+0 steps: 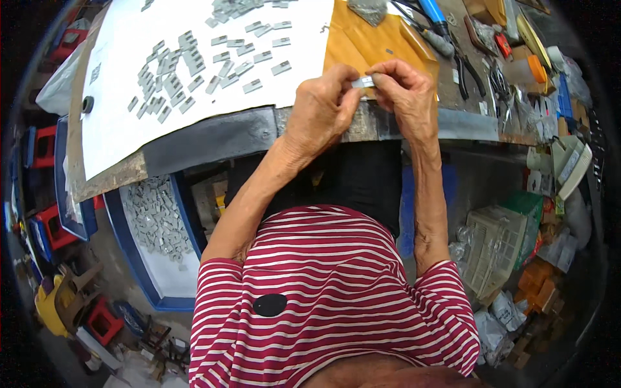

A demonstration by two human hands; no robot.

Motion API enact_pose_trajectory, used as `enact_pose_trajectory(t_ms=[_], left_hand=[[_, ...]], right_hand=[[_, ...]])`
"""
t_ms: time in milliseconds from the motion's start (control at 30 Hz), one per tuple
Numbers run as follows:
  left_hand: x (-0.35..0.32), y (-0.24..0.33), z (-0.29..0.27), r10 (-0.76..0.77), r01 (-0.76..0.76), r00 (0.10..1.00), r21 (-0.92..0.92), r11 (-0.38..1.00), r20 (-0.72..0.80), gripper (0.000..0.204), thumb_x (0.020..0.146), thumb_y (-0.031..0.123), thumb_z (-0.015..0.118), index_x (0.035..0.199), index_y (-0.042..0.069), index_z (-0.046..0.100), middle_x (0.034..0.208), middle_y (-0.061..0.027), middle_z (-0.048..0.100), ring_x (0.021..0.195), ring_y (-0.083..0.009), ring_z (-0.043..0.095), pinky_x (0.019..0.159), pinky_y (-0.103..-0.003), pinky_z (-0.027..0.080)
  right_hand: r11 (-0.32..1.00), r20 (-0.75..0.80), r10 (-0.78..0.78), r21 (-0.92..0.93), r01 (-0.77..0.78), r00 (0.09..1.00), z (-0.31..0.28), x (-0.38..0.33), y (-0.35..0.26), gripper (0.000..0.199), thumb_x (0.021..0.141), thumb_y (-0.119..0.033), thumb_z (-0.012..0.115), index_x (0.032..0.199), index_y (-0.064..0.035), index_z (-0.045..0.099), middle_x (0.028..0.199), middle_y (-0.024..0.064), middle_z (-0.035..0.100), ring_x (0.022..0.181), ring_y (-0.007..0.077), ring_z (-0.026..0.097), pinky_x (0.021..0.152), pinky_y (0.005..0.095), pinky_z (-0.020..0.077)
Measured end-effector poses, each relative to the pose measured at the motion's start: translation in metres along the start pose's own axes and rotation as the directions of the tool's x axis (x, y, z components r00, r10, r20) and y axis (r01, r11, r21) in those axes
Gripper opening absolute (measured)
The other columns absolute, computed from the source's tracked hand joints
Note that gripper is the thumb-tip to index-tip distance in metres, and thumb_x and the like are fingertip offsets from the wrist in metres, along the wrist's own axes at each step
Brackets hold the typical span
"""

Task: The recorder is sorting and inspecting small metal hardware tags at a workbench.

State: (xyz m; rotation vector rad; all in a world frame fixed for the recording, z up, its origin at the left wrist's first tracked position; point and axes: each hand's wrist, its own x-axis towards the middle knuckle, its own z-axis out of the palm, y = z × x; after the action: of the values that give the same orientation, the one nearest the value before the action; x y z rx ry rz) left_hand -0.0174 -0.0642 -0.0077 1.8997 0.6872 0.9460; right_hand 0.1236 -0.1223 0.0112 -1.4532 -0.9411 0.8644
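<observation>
head | both hands point(362, 97) pinch small metal piece point(363, 82) | workbench point(213, 139)

On the far left of my workbench lies a large white paper sheet point(129, 110), and many small grey metal pieces point(194, 64) are spread over it. To the right of it I see a brown paper envelope point(362, 45). Further right there is a blue-handled tool point(432, 11) beside black-handled pliers point(469, 68). Below the bench, on the left, a blue plastic tray point(139, 271) holds more grey pieces. Red plastic stools point(55, 226) stand at the far left. On the right, near the floor, I see a pale plastic crate point(495, 249) and orange cardboard boxes point(540, 284).
</observation>
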Motion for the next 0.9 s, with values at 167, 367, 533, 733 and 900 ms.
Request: enact_pose_trajectory(t_ms=[167,367,533,733,900], left_hand=[[0.005,-0.002,-0.007,0.052,-0.052,0.999,0.109,0.993,-0.003,0.017,0.075,0.007,0.065,0.089,-0.001,0.057,0.066,-0.0110,0.062,0.056,-0.0142,0.059,0.050,-0.025,0.047],[0.015,-0.008,-0.021,0.031,-0.031,1.000,0.125,0.992,0.007,0.018,0.077,0.008,0.064,0.090,-0.002,0.058,0.071,-0.0114,0.063,0.060,-0.0144,0.060,0.051,-0.025,0.047],[0.042,-0.033,-0.049,0.018,-0.012,0.999,0.127,0.992,-0.042,0.017,0.079,0.012,0.063,0.090,0.000,0.062,0.074,-0.0071,0.064,0.064,-0.0106,0.058,0.054,-0.023,0.048],[0.082,-0.063,-0.096,-0.073,0.101,0.993,0.346,0.933,-0.092,0.018,0.077,0.014,0.062,0.089,0.002,0.064,0.076,-0.0075,0.063,0.062,-0.0119,0.057,0.054,-0.023,0.048],[0.095,-0.088,-0.111,-0.049,0.092,0.994,0.507,0.857,-0.098,0.019,0.075,0.015,0.062,0.089,0.002,0.064,0.077,-0.0091,0.064,0.066,-0.0153,0.060,0.061,-0.026,0.049]], right_hand=[[0.998,0.029,0.020,0.061,-0.022,0.999,0.002,0.003,0.002,0.011,0.081,-0.006,0.055,0.083,0.0035,0.059,0.060,0.0012,0.053,0.048,0.0046,0.045,0.043,0.0166,0.0334],[0.975,0.069,0.026,0.219,-0.040,0.997,0.007,0.008,0.003,0.018,0.085,-0.011,0.053,0.091,0.0044,0.059,0.068,0.0035,0.057,0.052,0.0063,0.049,0.048,0.0169,0.0405],[0.976,0.033,0.022,0.218,-0.029,0.999,0.000,0.006,0.005,0.018,0.086,-0.011,0.053,0.092,0.0046,0.059,0.072,0.0042,0.058,0.055,0.0062,0.050,0.049,0.0170,0.0416],[0.978,0.024,0.020,0.208,-0.025,1.000,-0.009,-0.001,0.007,0.016,0.084,-0.007,0.053,0.091,0.0056,0.059,0.074,0.0051,0.058,0.057,0.0065,0.050,0.048,0.0177,0.0395],[0.979,0.031,0.032,0.201,-0.038,0.999,-0.012,-0.005,0.007,0.015,0.084,-0.006,0.052,0.090,0.0064,0.058,0.074,0.0059,0.058,0.057,0.0069,0.050,0.048,0.0180,0.0392]])
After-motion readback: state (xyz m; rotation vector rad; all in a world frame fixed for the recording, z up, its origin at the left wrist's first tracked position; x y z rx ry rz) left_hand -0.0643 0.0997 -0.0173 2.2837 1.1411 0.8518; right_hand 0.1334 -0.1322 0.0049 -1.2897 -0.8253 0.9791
